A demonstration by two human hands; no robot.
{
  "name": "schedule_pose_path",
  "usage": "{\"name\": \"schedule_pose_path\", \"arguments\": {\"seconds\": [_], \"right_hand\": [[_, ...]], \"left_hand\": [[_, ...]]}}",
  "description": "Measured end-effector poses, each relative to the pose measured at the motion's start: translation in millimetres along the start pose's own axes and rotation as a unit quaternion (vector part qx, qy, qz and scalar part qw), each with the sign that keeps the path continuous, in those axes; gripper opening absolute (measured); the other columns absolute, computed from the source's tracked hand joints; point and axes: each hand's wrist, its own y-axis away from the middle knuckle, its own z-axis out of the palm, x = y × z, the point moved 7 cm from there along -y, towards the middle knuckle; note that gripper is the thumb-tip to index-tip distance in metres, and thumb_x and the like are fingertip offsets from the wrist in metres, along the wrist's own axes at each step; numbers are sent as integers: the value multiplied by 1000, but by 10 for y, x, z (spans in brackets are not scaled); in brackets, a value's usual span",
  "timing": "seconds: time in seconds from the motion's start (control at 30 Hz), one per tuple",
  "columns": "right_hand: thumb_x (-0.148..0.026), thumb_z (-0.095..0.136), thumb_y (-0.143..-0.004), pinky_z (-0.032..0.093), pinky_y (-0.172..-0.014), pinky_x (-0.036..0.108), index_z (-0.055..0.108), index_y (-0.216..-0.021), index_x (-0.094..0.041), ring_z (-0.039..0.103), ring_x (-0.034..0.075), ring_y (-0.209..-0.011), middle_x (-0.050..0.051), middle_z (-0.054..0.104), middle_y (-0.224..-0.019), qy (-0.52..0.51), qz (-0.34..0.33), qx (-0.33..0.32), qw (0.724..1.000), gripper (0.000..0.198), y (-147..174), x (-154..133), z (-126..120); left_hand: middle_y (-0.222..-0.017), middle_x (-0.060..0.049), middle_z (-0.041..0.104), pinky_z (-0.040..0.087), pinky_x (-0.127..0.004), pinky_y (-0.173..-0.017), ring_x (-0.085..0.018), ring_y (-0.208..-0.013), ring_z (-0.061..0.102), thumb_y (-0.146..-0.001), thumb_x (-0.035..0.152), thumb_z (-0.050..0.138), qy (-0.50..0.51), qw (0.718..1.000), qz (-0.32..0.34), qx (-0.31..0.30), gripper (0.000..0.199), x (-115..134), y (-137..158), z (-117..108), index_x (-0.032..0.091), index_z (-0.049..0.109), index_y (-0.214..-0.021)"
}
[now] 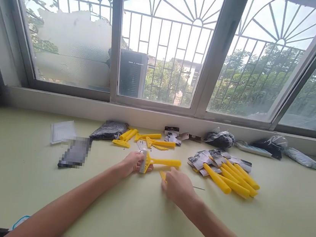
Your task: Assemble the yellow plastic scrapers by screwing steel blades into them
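Observation:
My left hand (134,163) is closed on the head of a yellow scraper (167,162). A flat grey metal blade (143,162) spans that head, and the handle points right. Just below the handle, the fingers of my right hand (179,184) are closed around a small yellow plastic piece (163,176), mostly hidden by them. From behind the right hand a thin metal rod (199,188) sticks out; whether the hand holds it I cannot tell. Beyond the left hand lie loose yellow scraper handles (150,136), a flat yellow head piece (120,143) and tiny screws.
Several yellow scrapers (237,178) with printed cards (201,160) are piled at right. Toward the window stand dark plastic-wrapped bags (219,137), a black packet (109,129) and a clear-and-white pack (63,132). A blurred-out dark item (76,152) lies left on the pale green table (123,214).

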Motion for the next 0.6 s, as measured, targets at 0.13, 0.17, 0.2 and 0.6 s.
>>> {"name": "schedule_pose_path", "arguments": {"seconds": [0.13, 0.17, 0.2, 0.6], "right_hand": [[-36, 66, -100, 57, -72, 30, 67, -94, -15, 65, 13, -75, 1, 68, -89, -49, -13, -38, 998, 21, -107, -56, 1], [-35, 68, -99, 54, -67, 28, 66, -87, -15, 62, 13, -70, 0, 66, -82, -72, -13, -36, 997, 23, -120, -36, -41], [-33, 69, -96, 50, -62, 26, 64, -77, -16, 58, 12, -64, -1, 62, -73, -99, -12, -31, 994, 26, -129, -4, -98], [-39, 63, -101, 37, -44, 18, 63, -90, -14, 44, 6, -48, -4, 58, -72, -455, 83, -46, 885, 27, -567, -21, -115]], "left_hand": [[-126, -10, 65, 60, -44, -89, -23, -105, 68, -99, 35, 65, 10, 1000, -2, -1, 34, -9, 3, 8, 16, 61, -128], [-126, -10, 65, 59, -44, -89, -23, -106, 68, -99, 35, 65, 13, 1000, -2, 0, 35, -11, 3, 11, 16, 61, -128], [-127, -10, 65, 59, -44, -89, -24, -106, 68, -99, 35, 65, 16, 1000, -3, 2, 35, -12, 2, 14, 16, 61, -128], [-128, -11, 64, 59, -45, -90, -24, -107, 67, -99, 35, 64, 13, 1000, 8, 23, 36, -36, -30, -2, 17, 60, -130]]}}
